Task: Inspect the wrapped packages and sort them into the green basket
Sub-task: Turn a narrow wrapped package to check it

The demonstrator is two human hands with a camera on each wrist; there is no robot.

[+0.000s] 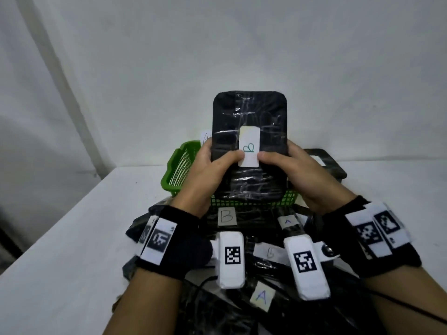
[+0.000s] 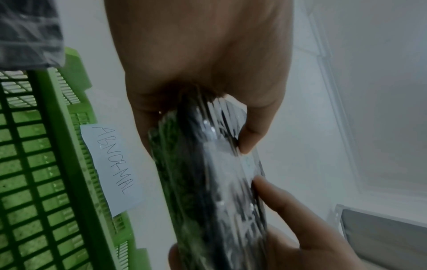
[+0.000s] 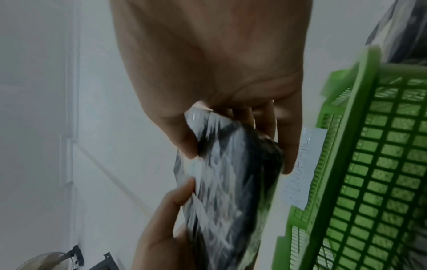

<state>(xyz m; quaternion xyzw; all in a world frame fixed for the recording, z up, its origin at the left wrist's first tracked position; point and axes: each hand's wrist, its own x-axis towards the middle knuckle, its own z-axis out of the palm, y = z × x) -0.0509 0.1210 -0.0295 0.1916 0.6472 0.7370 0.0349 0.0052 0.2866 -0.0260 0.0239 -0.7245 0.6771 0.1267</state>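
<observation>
I hold a black package [image 1: 249,117] wrapped in clear film upright above the green basket [image 1: 180,169]. A white label [image 1: 249,146] marked with a green "B" sits on its front. My left hand [image 1: 212,165] grips its left edge with the thumb on the front, and my right hand [image 1: 290,165] grips its right edge the same way. In the left wrist view the package [image 2: 219,182] runs between thumb and fingers. The right wrist view shows the package [image 3: 231,182] pinched at its edge. The green basket [image 2: 34,164] carries a paper tag reading "ABNORMAL" [image 2: 110,168].
A pile of black wrapped packages [image 1: 242,298] with white labels marked A and B lies on the white table [image 1: 72,238] in front of the basket. A dark basket [image 1: 326,165] stands to the right of the green one. A white wall rises behind.
</observation>
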